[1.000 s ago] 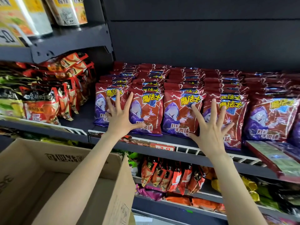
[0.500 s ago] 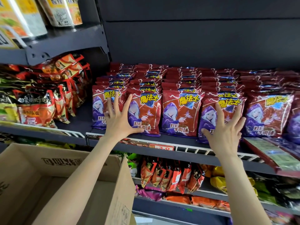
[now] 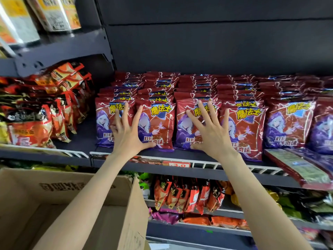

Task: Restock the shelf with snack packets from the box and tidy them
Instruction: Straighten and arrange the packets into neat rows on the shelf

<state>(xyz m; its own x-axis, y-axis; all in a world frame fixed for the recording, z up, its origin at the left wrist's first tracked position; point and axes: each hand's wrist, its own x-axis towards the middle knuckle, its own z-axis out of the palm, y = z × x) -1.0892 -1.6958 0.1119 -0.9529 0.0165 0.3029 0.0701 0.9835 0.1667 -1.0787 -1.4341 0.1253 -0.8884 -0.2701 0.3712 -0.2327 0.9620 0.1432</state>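
1. The snack packets (image 3: 198, 112) stand in front-to-back rows on the middle shelf (image 3: 207, 173), red and purple faces forward; their front line looks nearly even, though the fourth packet from the left sits a little lower and further forward than its neighbours.
2. Our right hand (image 3: 212, 134) has slid leftward since half a second ago, from the fourth row onto the face of the third; its grip is wide, fingers spread flat against the packet and holding nothing.
3. Our left hand (image 3: 128, 134) has stayed put, its grip equally wide, pressing across the first and second packets.
4. We judge this as tidying, squaring the fronts row by row, with restocking apparently finished here.
5. The cardboard box (image 3: 100, 210) sits below at the left; what shows of its inside holds no packets.
6. One packet (image 3: 299, 168) lies flat on the shelf edge at the right and probably still needs standing up.
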